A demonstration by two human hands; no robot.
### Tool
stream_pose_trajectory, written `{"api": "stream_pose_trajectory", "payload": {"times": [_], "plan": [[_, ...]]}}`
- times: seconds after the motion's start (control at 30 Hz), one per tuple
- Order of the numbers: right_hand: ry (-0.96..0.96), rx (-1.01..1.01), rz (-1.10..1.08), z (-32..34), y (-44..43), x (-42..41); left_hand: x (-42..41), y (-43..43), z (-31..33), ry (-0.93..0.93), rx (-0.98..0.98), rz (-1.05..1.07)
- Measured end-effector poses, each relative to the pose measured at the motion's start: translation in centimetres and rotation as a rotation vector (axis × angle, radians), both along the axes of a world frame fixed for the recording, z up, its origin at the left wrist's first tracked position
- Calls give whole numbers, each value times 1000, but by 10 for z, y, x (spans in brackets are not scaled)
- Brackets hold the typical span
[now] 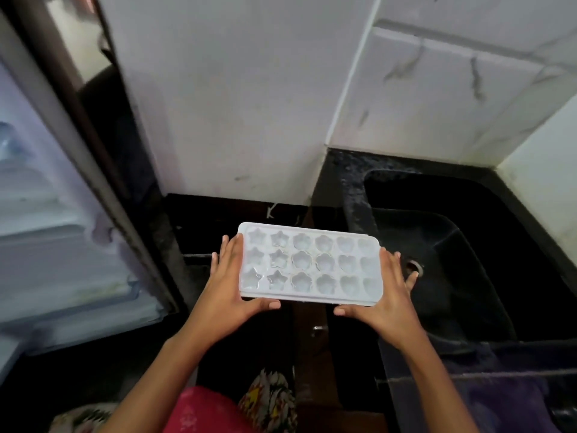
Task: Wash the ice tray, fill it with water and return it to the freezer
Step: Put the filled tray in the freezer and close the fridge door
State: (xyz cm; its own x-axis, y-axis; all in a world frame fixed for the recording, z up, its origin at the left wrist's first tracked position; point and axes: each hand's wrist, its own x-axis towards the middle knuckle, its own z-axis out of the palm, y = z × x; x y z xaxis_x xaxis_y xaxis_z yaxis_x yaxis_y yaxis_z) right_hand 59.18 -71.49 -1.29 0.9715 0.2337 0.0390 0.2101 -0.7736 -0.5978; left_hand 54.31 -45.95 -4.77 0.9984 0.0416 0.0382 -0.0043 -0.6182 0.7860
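A white ice tray (pixel 310 264) with star, flower and heart shaped cells is held level in mid-air, just left of the black sink (pixel 443 245). My left hand (pixel 232 285) grips its left short end, thumb under the near edge. My right hand (pixel 388 295) grips its right short end the same way. The cells look glossy; whether they hold water I cannot tell. The freezer (pixel 56 214) stands open at the left, its pale frosted interior and shelves showing.
The sink's drain (pixel 413 267) lies just beyond my right hand. A white tiled wall (pixel 249 104) rises behind the dark counter (pixel 340 182). The freezer's dark door frame (pixel 103 157) runs diagonally between the tray and the compartment.
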Motion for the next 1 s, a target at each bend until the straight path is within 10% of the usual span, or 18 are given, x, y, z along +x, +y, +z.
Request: {"api": "stream_pose_trajectory", "payload": {"times": [1.0], "plan": [[63,69,782,-22,344,-95,-265,231,-6,37,-3,814]]}}
